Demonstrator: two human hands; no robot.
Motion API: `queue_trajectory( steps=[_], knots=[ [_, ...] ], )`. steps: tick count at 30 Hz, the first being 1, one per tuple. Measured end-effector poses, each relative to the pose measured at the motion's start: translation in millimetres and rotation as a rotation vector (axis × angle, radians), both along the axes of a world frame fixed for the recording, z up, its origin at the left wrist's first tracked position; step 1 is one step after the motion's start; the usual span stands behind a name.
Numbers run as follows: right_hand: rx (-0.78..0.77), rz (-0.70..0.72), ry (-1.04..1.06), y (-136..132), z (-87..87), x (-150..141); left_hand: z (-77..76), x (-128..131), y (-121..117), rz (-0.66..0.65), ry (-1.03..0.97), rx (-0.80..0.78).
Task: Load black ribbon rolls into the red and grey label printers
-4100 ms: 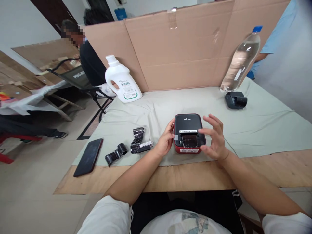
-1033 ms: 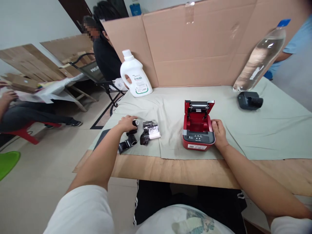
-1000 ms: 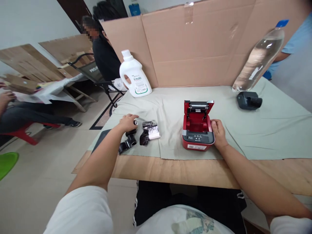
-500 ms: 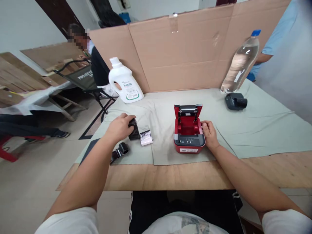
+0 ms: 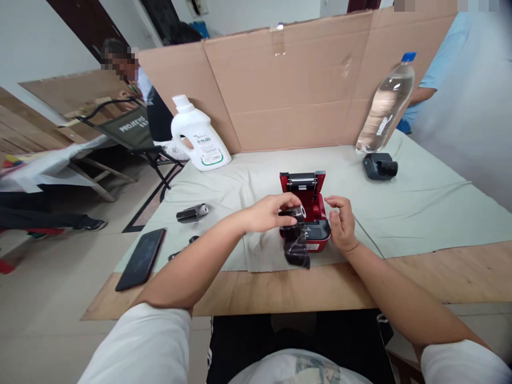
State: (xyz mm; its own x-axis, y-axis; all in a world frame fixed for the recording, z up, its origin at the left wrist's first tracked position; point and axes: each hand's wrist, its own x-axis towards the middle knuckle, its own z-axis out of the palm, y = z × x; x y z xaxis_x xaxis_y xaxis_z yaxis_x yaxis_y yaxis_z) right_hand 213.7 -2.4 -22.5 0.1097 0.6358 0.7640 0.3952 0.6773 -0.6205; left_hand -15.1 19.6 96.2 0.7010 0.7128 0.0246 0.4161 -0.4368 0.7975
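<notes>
My left hand (image 5: 276, 212) pinches a paper roll (image 5: 296, 220) with a white core and a dark, glossy strip hanging down from it. It holds the roll over the left part of a small red and black label printer (image 5: 318, 230), whose lid stands raised and whose red bay is partly hidden. At the printer's right side, my right hand (image 5: 341, 223) is open, fingers apart and holding nothing. Another dark roll (image 5: 192, 213) lies on the cloth to the left. Behind my left forearm, a black curled piece (image 5: 193, 239) is mostly hidden.
A black phone (image 5: 142, 260) lies at the table's left edge. Toward the back stand a white detergent jug (image 5: 202, 136) and a leaning water bottle (image 5: 386, 106), with a black device (image 5: 380, 166) before the bottle. A cardboard panel (image 5: 288, 96) closes the back. People sit beyond.
My left hand has moved right from the table's left side to the printer, carrying a roll. The right hand has loosened from the printer's side. The pale roll has gone from its former spot.
</notes>
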Motion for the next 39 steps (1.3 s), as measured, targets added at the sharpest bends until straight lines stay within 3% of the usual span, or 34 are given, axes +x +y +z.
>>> queue_trajectory(
  steps=[4,10,12,15,20,24,28,31,36,39],
  knots=[
    [0.096,0.030,-0.094,-6,8.7,1,-18.8,28,29,0.022,0.218,0.117],
    [0.254,0.129,-0.274,-14,24.0,1,-18.9,55,36,0.009,0.659,0.321],
    [0.271,0.169,-0.354,-16,26.0,-1,-20.3,59,34,0.013,0.707,0.348],
    [0.263,0.174,-0.471,-18,25.1,-4,-27.5,55,30,0.092,0.515,0.375],
    [0.330,0.124,-0.512,-18,22.2,-8,-45.9,34,23,0.379,-0.102,0.489],
    [0.410,0.086,-0.561,-19,23.2,-10,-60.3,17,30,0.576,-0.293,0.686],
    [0.464,0.056,-0.602,-22,25.4,-12,-74.4,7,35,0.470,-0.364,0.512],
    [0.488,0.061,-0.589,-24,26.9,-12,-82.0,5,20,0.437,-0.444,0.433],
    [0.506,0.070,-0.570,-25,27.2,-13,-92.9,6,-16,0.415,-0.432,0.620],
    [0.498,0.079,-0.576,-25,26.5,-14,-102.2,7,-22,0.388,-0.441,0.693]
  ],
)
